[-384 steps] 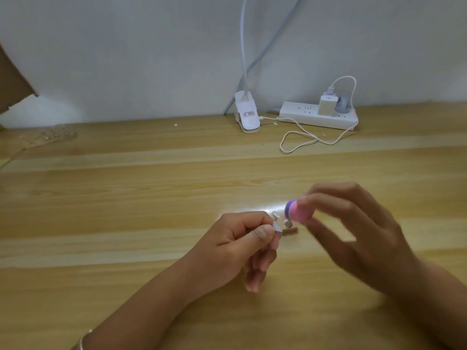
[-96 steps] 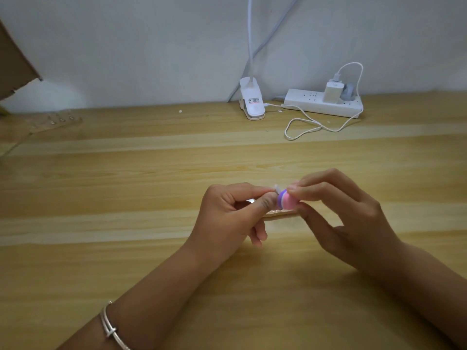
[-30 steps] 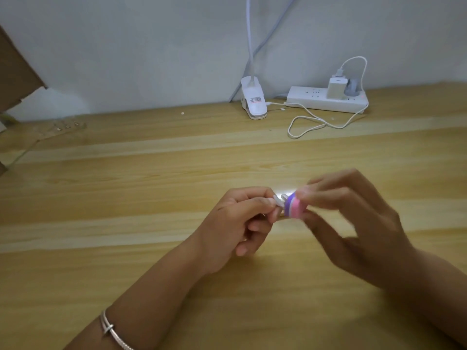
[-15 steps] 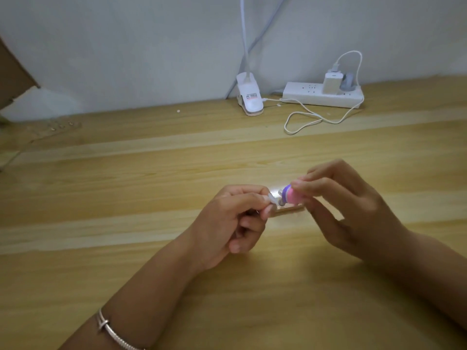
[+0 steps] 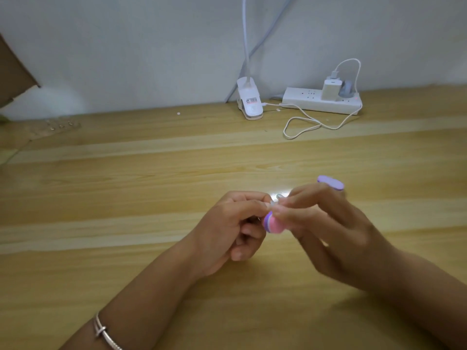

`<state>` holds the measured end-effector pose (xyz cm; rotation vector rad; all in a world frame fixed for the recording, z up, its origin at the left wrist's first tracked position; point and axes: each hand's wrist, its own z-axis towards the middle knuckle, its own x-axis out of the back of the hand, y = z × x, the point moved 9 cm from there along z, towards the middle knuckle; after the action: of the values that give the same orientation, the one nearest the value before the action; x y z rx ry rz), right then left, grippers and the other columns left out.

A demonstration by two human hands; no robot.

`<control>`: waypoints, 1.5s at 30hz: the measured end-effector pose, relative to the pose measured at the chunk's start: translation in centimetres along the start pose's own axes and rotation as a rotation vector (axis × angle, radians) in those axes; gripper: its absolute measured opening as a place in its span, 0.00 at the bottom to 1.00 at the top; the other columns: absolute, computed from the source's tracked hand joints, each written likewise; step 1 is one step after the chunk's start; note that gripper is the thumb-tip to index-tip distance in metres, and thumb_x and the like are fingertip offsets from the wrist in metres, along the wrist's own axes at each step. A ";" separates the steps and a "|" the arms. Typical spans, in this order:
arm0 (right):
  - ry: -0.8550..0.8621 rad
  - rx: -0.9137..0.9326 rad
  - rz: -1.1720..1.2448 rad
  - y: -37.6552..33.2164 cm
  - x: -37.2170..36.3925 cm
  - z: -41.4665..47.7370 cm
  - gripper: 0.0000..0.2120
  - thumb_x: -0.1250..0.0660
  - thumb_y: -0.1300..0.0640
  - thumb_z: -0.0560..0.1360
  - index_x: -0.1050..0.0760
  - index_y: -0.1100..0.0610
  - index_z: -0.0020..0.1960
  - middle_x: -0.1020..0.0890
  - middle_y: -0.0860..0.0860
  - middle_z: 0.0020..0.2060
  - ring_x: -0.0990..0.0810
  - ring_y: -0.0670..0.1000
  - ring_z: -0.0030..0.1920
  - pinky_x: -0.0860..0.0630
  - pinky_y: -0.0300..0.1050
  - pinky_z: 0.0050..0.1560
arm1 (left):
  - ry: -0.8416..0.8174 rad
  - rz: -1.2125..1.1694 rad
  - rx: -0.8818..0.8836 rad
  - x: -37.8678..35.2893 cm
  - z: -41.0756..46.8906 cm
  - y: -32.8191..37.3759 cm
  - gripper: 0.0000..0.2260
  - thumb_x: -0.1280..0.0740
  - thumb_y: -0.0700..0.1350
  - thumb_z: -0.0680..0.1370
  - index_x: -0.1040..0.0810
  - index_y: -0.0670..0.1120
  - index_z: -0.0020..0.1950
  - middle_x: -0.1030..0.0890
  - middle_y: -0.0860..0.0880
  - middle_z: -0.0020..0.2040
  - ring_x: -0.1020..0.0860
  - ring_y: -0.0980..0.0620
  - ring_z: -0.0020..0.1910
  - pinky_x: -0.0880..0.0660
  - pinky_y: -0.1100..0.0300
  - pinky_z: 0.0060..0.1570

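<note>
Both hands meet over the middle of the wooden desk (image 5: pixel 126 261). My left hand (image 5: pixel 227 231) has its fingers curled and pinches a small silvery metal part (image 5: pixel 274 201) between thumb and forefinger. My right hand (image 5: pixel 326 231) pinches the same spot from the other side, its fingertips against the metal part and the top of a small round pink and purple piece (image 5: pixel 272 224) that hangs just below them. Behind the right hand a flat lilac oval object (image 5: pixel 331 182) lies on the desk, partly hidden by the fingers.
At the back by the wall stand a white clip lamp base (image 5: pixel 250 103) and a white power strip (image 5: pixel 321 101) with a charger plugged in and a looped white cable (image 5: pixel 300 127). A brown cardboard edge (image 5: pixel 12 74) sits at far left.
The pink and purple piece has dropped from beside my right fingertips to below them. My right hand has shifted, uncovering the lilac oval object behind it. The left hand keeps its pinch.
</note>
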<state>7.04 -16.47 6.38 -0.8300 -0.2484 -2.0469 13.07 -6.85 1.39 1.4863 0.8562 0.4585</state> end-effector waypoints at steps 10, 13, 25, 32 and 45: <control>-0.034 0.024 -0.056 0.3 -0.1 0.1 0.19 0.36 0.76 0.75 0.24 0.62 0.63 0.19 0.61 0.51 0.18 0.57 0.53 0.25 0.45 0.58 | 0.004 -0.006 -0.011 0.0 -0.1 0.5 0.09 0.40 0.42 0.74 0.29 0.44 0.33 0.41 0.51 0.25 0.44 0.55 0.18 0.44 0.69 0.18; 0.000 -0.099 -0.065 2.7 1.1 0.2 0.14 0.35 0.74 0.75 0.19 0.65 0.58 0.21 0.54 0.52 0.19 0.55 0.51 0.21 0.53 0.50 | -0.013 -0.001 -0.011 0.0 -0.2 0.6 0.09 0.40 0.42 0.74 0.29 0.44 0.33 0.41 0.51 0.26 0.45 0.54 0.19 0.44 0.68 0.18; 0.083 -0.130 0.004 2.1 1.5 0.4 0.11 0.36 0.66 0.80 0.21 0.60 0.60 0.22 0.53 0.52 0.20 0.51 0.53 0.23 0.42 0.56 | -0.042 0.011 0.017 -0.1 0.0 0.0 0.09 0.40 0.43 0.75 0.29 0.41 0.36 0.42 0.50 0.26 0.42 0.54 0.18 0.44 0.67 0.18; 0.050 -0.089 0.034 1.9 1.0 0.3 0.10 0.35 0.68 0.79 0.19 0.66 0.58 0.19 0.59 0.50 0.18 0.52 0.52 0.21 0.49 0.51 | -0.132 -0.011 0.037 -0.8 -0.1 -0.4 0.10 0.41 0.44 0.79 0.30 0.43 0.39 0.40 0.50 0.29 0.40 0.53 0.19 0.38 0.67 0.20; -0.020 -0.034 0.093 1.1 0.6 0.6 0.12 0.36 0.69 0.80 0.20 0.64 0.61 0.18 0.58 0.52 0.18 0.52 0.53 0.23 0.42 0.56 | -0.009 0.223 -0.152 -0.4 0.2 0.4 0.10 0.40 0.43 0.80 0.26 0.41 0.40 0.34 0.50 0.30 0.34 0.51 0.22 0.36 0.59 0.22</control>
<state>7.95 -17.30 7.07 -0.8677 -0.1833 -1.9612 13.06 -7.31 1.85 1.4470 0.6364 0.6667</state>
